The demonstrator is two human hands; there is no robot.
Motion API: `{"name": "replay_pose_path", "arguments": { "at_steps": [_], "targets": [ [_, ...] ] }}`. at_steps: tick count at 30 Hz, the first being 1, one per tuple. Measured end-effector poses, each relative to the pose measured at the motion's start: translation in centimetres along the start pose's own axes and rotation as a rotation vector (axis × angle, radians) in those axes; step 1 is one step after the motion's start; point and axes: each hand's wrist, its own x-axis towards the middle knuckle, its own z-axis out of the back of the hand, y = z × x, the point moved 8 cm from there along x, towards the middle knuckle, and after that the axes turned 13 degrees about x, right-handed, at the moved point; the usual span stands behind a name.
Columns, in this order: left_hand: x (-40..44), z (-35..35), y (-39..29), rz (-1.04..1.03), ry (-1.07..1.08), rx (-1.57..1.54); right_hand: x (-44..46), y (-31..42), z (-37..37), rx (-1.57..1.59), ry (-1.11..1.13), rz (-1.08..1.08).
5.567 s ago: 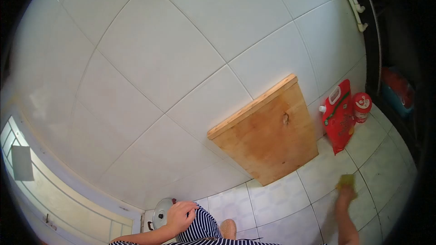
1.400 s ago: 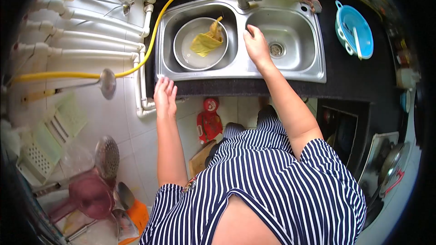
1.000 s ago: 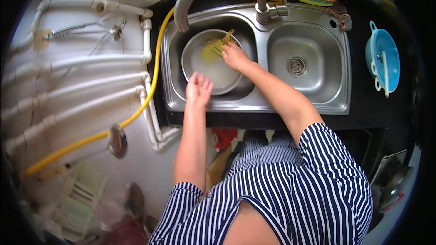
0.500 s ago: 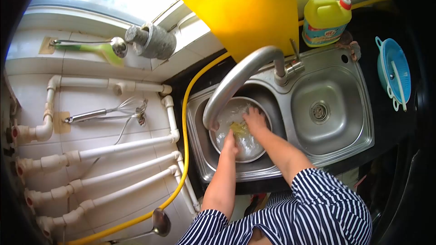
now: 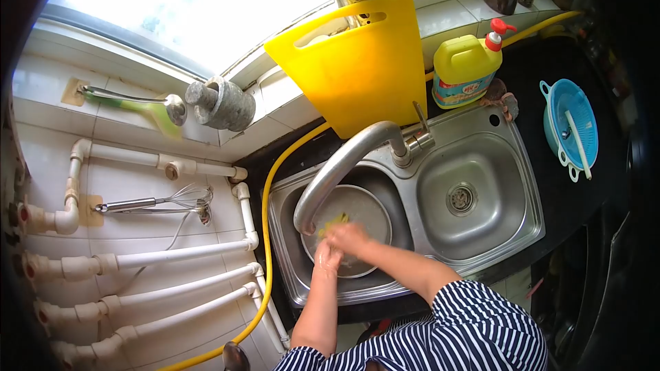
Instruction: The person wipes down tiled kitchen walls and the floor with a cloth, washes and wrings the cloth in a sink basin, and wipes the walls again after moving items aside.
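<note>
My left hand [image 5: 328, 255] and my right hand [image 5: 348, 238] are closed together around a small, limp yellow-green thing [image 5: 336, 222], perhaps leaf or cloth; its kind is unclear. Part of it sticks out past my fingers, and the rest is hidden in them. Both hands are over a round metal basin [image 5: 371, 209], which sits in the left sink bowl [image 5: 403, 223]. The curved tap [image 5: 344, 158] arches over the basin, its spout end just above my hands. Water glistens on my left wrist.
Right of the basin is the second sink bowl [image 5: 474, 172] with a drain. Behind stand a yellow cutting board [image 5: 357, 69] and a yellow pump bottle [image 5: 464, 72]. A blue colander [image 5: 560, 130] lies right. A yellow hose [image 5: 266, 261] and white pipes [image 5: 185, 254] run left.
My hands, apart in the basin's water before, have come together and closed on the yellow-green thing. The basin now looks to hold little water. The camera view has shifted.
</note>
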Motion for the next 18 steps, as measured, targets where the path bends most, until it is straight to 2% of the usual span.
{"name": "replay_pose_path", "arguments": {
  "at_steps": [1,2,4,5,6,8,9,11,12,13,14,16,18],
  "targets": [
    [0.0,-0.7,0.2,0.055,-0.012,-0.570,1.2,-2.5,1.9,-0.102,-0.011,-0.189],
    [-1.1,-0.9,-0.5,0.058,-0.018,-0.570,1.8,-4.8,3.6,-0.204,-0.020,-0.380],
    [-3.2,-1.9,-1.4,0.101,0.056,-0.521,1.4,-8.2,4.8,-0.136,-0.216,-0.369],
    [-3.9,-2.1,-0.7,0.292,-0.056,-0.476,1.0,-8.2,4.0,-0.296,-0.244,-0.301],
    [-4.7,-3.2,-2.2,0.293,-0.057,-0.479,0.3,-7.3,3.4,-0.297,-0.241,-0.301],
    [-7.1,-3.7,-2.6,0.545,-0.276,-0.477,-2.1,-6.6,1.4,-0.044,-0.164,-0.632],
    [-6.9,-3.2,-2.2,0.546,-0.277,-0.478,-2.7,-8.2,-1.2,0.104,-0.092,-0.775],
    [-4.4,-3.6,-1.5,0.426,0.028,-0.781,-2.4,-4.7,-2.8,0.168,0.110,-0.637],
    [-2.9,-3.3,-1.3,0.281,0.227,-0.783,-2.5,-1.5,-2.1,0.183,-0.008,-0.510],
    [-1.4,-2.5,-0.6,-0.008,0.389,-0.598,-2.3,-1.4,-2.4,0.182,-0.002,-0.517],
    [-0.3,-1.9,0.7,-0.298,0.456,-0.408,-1.4,-0.9,-2.2,0.155,-0.030,-0.423],
    [1.0,-0.3,2.8,-0.616,0.389,-0.176,-0.2,-0.2,-1.6,0.116,-0.075,-0.254],
    [-2.6,-2.1,-0.6,-0.028,0.449,-0.752,-0.1,0.0,-1.1,0.092,-0.114,-0.108]
  ]
}}
